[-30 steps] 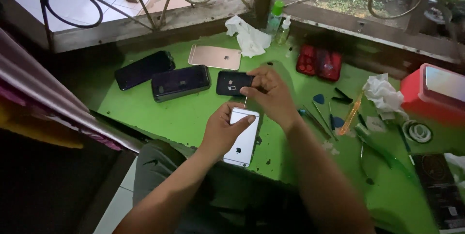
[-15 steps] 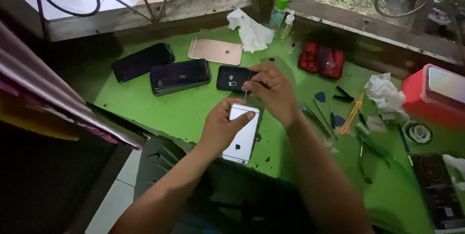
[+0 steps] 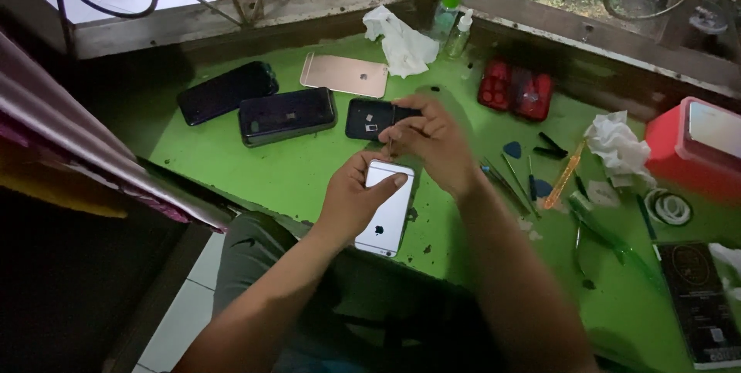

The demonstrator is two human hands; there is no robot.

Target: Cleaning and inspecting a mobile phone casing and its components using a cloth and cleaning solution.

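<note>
Smooth silver metal-backed phone (image 3: pixel 386 215), matt green tabletop (image 3: pixel 270 172), crumpled white tissue (image 3: pixel 401 45), glossy red plastic box (image 3: pixel 695 149)

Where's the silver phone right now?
In the head view, the silver phone lies back-up at the green table's near edge, under the left hand.

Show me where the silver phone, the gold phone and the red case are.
silver phone (image 3: pixel 384 219): head view, middle of its back.
gold phone (image 3: pixel 344 75): head view, middle of its back.
red case (image 3: pixel 515 91): head view, centre of the lid.

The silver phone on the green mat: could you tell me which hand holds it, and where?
The left hand grips the silver phone at its top end.
</note>
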